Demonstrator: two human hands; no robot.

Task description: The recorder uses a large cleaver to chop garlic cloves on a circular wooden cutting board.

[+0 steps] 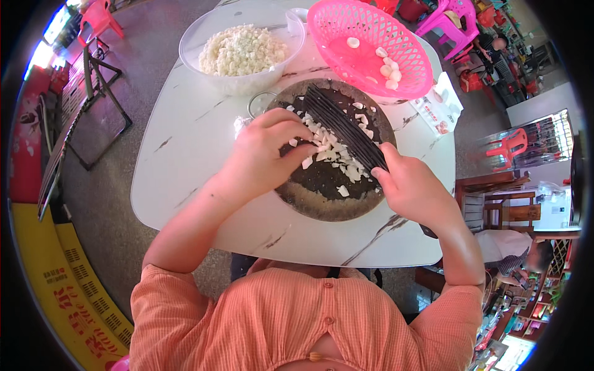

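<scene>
while the left hand (pixel 266 148) rests at small, irregular, chopped white pieces (pixel 331 153), the right hand (pixel 417 185) grips a black knife with a broad, ridged-looking blade (pixel 343 127)

grip, right: fingers and thumb wrapped round the near end of the knife, thumb tip by the heel of the blade. grip, left: fingers curled, tips of thumb and forefinger close together at the pieces; whether one is pinched between them cannot be told.

position: knife slants across a round, dark wooden chopping board (pixel 328 210), far end up and to the left. most pieces lie along its left side, a few beyond it at right.

handling (judged): knife probably stiff, with some weight; best taken by the handle, edge clear of the left fingertips. pieces probably light, firm, slightly slick; easier scooped as a heap than picked singly.

surface: white, dark-veined table (pixel 179 154) with rounded corners. beyond the board at left, a clear plastic bowl (pixel 244 85) holds a pale, crumbly mound (pixel 244 52); at right, a bright pink latticed plastic basket (pixel 334 28) holds smooth, whole white cloves (pixel 388 67). a flat, white printed packet (pixel 439 108) lies just beside the basket.

room: speckled grey floor (pixel 154 37); dark folding metal frame (pixel 93 86) at left; pink plastic chair (pixel 455 23) past the table's far right.
</scene>
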